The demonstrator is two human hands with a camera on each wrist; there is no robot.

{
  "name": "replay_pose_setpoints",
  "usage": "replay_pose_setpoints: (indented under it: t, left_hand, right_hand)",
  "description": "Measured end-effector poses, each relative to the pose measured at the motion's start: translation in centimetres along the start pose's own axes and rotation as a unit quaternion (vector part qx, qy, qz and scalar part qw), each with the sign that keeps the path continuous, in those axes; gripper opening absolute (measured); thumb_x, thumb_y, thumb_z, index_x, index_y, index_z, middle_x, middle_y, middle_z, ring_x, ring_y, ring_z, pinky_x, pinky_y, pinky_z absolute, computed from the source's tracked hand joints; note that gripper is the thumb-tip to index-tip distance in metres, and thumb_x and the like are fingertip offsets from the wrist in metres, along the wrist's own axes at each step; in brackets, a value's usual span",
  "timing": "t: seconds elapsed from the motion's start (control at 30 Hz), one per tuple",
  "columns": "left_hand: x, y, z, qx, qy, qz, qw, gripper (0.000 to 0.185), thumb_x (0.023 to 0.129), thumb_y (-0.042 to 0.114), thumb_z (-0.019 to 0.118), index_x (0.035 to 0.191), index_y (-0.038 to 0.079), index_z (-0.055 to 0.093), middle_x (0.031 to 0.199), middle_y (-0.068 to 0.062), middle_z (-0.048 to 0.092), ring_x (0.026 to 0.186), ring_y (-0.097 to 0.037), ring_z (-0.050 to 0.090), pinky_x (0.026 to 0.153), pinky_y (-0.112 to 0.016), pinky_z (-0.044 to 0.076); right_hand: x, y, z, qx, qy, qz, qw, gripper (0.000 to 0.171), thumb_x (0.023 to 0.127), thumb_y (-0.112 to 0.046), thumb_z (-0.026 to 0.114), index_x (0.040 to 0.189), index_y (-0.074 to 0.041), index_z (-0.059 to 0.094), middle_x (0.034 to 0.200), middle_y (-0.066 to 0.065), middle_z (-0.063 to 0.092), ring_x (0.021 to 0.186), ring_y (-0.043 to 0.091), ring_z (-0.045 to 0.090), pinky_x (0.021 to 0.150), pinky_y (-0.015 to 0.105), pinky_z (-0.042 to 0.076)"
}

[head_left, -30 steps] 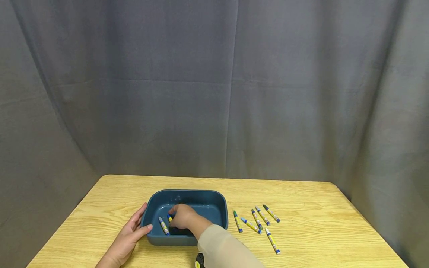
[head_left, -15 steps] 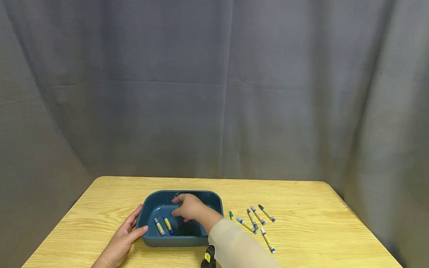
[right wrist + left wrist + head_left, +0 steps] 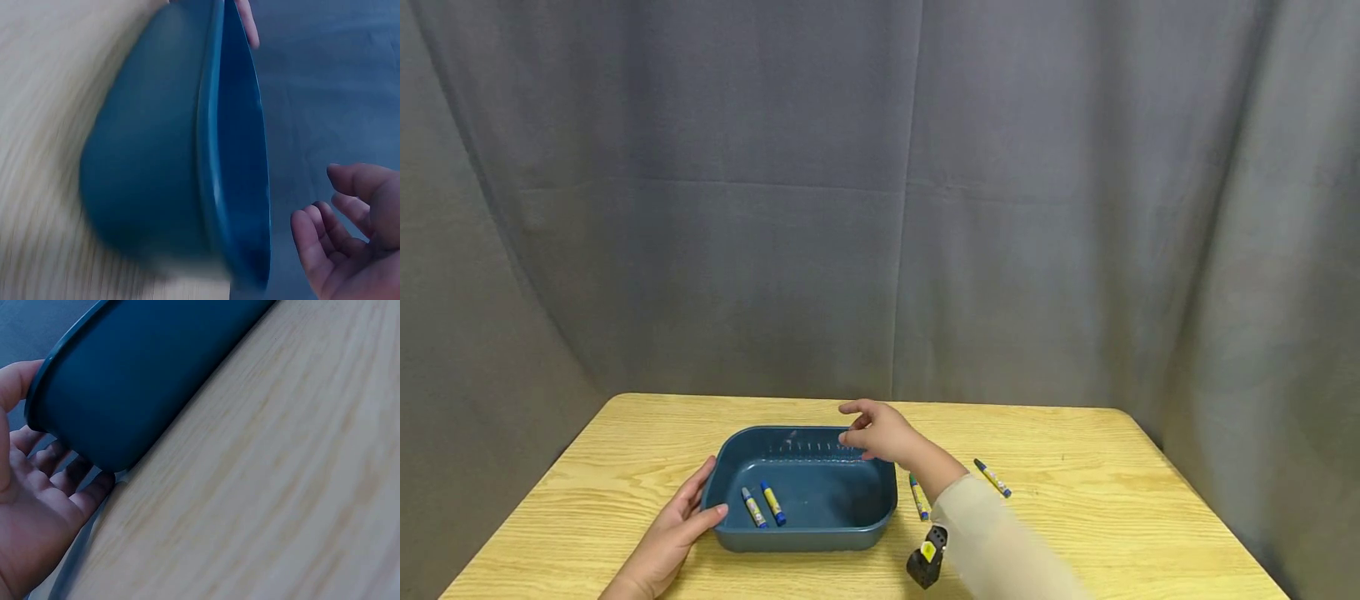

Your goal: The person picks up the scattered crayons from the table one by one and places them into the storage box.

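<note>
A dark blue plastic bin [image 3: 797, 537] stands on the wooden table [image 3: 1112, 533]. Two markers [image 3: 772, 502] lie side by side on its floor at the left. My left hand [image 3: 673, 529] rests flat against the bin's left end, with the thumb on the rim; the left wrist view shows the hand [image 3: 37, 506] beside the bin wall [image 3: 144, 375]. My right hand [image 3: 876, 433] hovers over the bin's back right corner, loosely curled and empty. In the right wrist view that hand [image 3: 350, 244] is beside the bin [image 3: 156, 169], apart from it.
On the table right of the bin lie loose markers: one [image 3: 917, 497] near the bin wall and one [image 3: 992, 477] further right; my right sleeve [image 3: 1000, 542] hides others. A black wrist camera [image 3: 927, 560] hangs under the sleeve. A grey curtain [image 3: 880, 208] closes the back.
My right hand let go of a blue marker inside the bin, then rose out and moved right to the back right corner. My left hand stayed at the bin's left end.
</note>
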State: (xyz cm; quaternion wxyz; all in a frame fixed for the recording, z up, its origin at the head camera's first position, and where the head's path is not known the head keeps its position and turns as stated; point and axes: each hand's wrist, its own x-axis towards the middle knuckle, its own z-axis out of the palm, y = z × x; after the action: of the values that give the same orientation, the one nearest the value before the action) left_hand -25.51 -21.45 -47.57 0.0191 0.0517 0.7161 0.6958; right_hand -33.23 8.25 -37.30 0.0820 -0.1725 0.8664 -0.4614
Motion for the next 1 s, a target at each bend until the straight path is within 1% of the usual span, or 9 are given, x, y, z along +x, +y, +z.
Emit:
replay_pose_setpoints:
  t: [0.2, 0.4, 0.5, 0.63, 0.73, 0.83, 1.0]
  left_hand:
    - [0.0, 0.2, -0.1, 0.003, 0.000, 0.003, 1.0000, 0.078, 0.095, 0.013, 0.059, 0.157, 0.006, 0.013, 0.162, -0.022, 0.017, 0.106, 0.026, 0.041, 0.088, -0.001, 0.037]
    - [-0.2, 0.1, -0.3, 0.002, -0.003, 0.007, 1.0000, 0.078, 0.096, 0.013, 0.059, 0.158, 0.006, 0.012, 0.161, -0.023, 0.016, 0.107, 0.025, 0.041, 0.088, -0.001, 0.038]
    - [-0.2, 0.1, -0.3, -0.001, -0.005, 0.006, 1.0000, 0.078, 0.096, 0.013, 0.058, 0.158, 0.006, 0.011, 0.162, -0.023, 0.015, 0.107, 0.025, 0.041, 0.088, -0.001, 0.038]
    - [-0.3, 0.0, -0.4, -0.005, -0.004, 0.006, 1.0000, 0.078, 0.096, 0.012, 0.058, 0.158, 0.006, 0.011, 0.161, -0.023, 0.016, 0.108, 0.025, 0.041, 0.088, -0.001, 0.038]
    - [-0.4, -0.1, -0.5, -0.003, 0.000, 0.008, 1.0000, 0.078, 0.096, 0.012, 0.058, 0.158, 0.006, 0.012, 0.161, -0.023, 0.017, 0.107, 0.024, 0.042, 0.088, -0.001, 0.038]
    - [-0.5, -0.1, -0.6, -0.001, 0.002, 0.009, 1.0000, 0.078, 0.096, 0.012, 0.058, 0.158, 0.006, 0.012, 0.161, -0.024, 0.016, 0.107, 0.025, 0.041, 0.088, -0.001, 0.038]
    - [-0.5, -0.2, -0.7, -0.005, -0.005, 0.012, 0.9999, 0.078, 0.096, 0.012, 0.058, 0.158, 0.006, 0.010, 0.162, -0.024, 0.013, 0.108, 0.026, 0.040, 0.088, 0.000, 0.037]
  right_hand:
    - [-1.5, 2.9, -3.6, -0.005, 0.030, 0.021, 0.999, 0.043, 0.092, -0.009, 0.065, 0.134, -0.003, 0.056, 0.099, 0.013, 0.059, 0.093, 0.029, 0.067, 0.071, 0.037, 0.059]
    - [-3.1, 5.2, -6.4, -0.016, 0.034, 0.035, 0.999, 0.044, 0.093, -0.012, 0.064, 0.135, -0.004, 0.055, 0.100, 0.011, 0.058, 0.091, 0.024, 0.063, 0.073, 0.036, 0.056]
    - [-4.0, 6.1, -7.5, -0.014, 0.039, 0.043, 0.998, 0.045, 0.094, -0.013, 0.063, 0.137, -0.004, 0.054, 0.101, 0.011, 0.057, 0.091, 0.024, 0.062, 0.075, 0.039, 0.055]
    - [-5.0, 7.3, -8.7, -0.014, 0.053, 0.056, 0.997, 0.045, 0.094, -0.013, 0.063, 0.137, -0.003, 0.053, 0.103, 0.011, 0.056, 0.089, 0.025, 0.059, 0.074, 0.040, 0.054]
    - [-5.6, 8.2, -9.3, -0.015, 0.065, 0.065, 0.996, 0.045, 0.094, -0.011, 0.062, 0.137, -0.001, 0.052, 0.102, 0.012, 0.055, 0.083, 0.023, 0.055, 0.069, 0.036, 0.051]
    - [-6.1, 9.1, -9.6, -0.017, 0.076, 0.076, 0.994, 0.045, 0.094, -0.009, 0.062, 0.137, 0.000, 0.052, 0.101, 0.011, 0.054, 0.078, 0.021, 0.051, 0.065, 0.032, 0.048]
    - [-7.1, 10.3, -9.9, -0.030, 0.093, 0.100, 0.990, 0.045, 0.093, -0.007, 0.063, 0.136, 0.002, 0.052, 0.100, 0.012, 0.055, 0.073, 0.019, 0.049, 0.061, 0.031, 0.045]
